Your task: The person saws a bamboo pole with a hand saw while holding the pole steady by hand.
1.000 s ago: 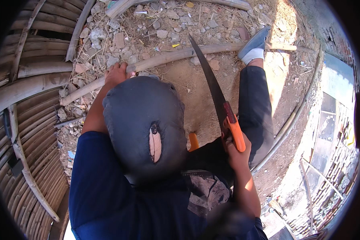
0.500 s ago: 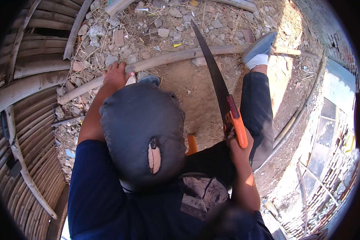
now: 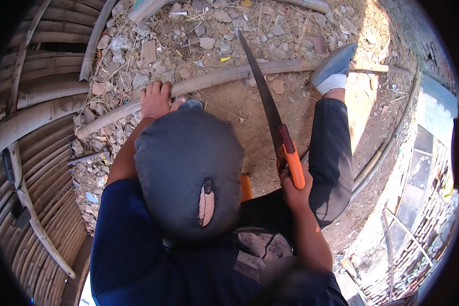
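Observation:
A long bamboo pole (image 3: 224,76) lies across the stony ground. My left hand (image 3: 155,99) presses down on it near its left part. My right hand (image 3: 290,191) grips the orange handle of a long-bladed hand saw (image 3: 265,107); the blade crosses the pole near its middle. My right foot in a grey shoe (image 3: 334,64) rests on the pole to the right of the blade. A dark cap (image 3: 188,171) with a small tear covers my head and hides the ground below it.
Stacked bamboo poles (image 3: 30,117) fill the left side. Stones and dry scraps (image 3: 188,35) litter the ground beyond the pole. More thin poles (image 3: 377,158) lie at the right, beside a brick wall (image 3: 433,204).
The saw has shifted slightly, its blade pushed further across the pole. My right foot has moved up a little along the pole. My left hand stays on the pole.

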Tool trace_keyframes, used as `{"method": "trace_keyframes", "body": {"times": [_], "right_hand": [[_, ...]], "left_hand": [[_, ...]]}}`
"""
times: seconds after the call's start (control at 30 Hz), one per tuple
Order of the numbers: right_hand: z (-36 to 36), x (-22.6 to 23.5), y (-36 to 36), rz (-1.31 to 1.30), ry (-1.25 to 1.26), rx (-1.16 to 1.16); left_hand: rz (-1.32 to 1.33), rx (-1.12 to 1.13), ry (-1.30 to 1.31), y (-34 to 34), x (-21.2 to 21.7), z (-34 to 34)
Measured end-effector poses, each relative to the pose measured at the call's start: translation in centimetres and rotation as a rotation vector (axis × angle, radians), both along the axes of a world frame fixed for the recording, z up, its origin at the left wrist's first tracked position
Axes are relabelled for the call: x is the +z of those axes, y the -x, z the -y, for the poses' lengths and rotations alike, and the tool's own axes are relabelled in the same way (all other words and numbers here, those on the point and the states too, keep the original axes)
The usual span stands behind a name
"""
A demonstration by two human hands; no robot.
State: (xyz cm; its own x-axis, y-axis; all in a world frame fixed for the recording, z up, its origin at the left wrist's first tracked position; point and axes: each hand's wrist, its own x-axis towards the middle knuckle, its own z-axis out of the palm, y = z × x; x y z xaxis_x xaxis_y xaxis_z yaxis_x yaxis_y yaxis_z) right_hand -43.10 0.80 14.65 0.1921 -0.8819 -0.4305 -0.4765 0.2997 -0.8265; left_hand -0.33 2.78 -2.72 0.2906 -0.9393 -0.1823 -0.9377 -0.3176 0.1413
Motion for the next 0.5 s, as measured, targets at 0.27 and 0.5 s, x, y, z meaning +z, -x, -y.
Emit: {"method": "trace_keyframes", "body": {"times": [0.27,0.5], "right_hand": [[1.1,1.1,-2.1,-0.106,0.010,0.109],[-0.4,0.8,-1.9,-0.089,0.035,-0.050]], "left_hand": [[-0.026,-0.025,-0.087,-1.3,-1.8,3.0],[-0.060,-0.007,-0.097,-1.8,-1.3,3.3]]}}
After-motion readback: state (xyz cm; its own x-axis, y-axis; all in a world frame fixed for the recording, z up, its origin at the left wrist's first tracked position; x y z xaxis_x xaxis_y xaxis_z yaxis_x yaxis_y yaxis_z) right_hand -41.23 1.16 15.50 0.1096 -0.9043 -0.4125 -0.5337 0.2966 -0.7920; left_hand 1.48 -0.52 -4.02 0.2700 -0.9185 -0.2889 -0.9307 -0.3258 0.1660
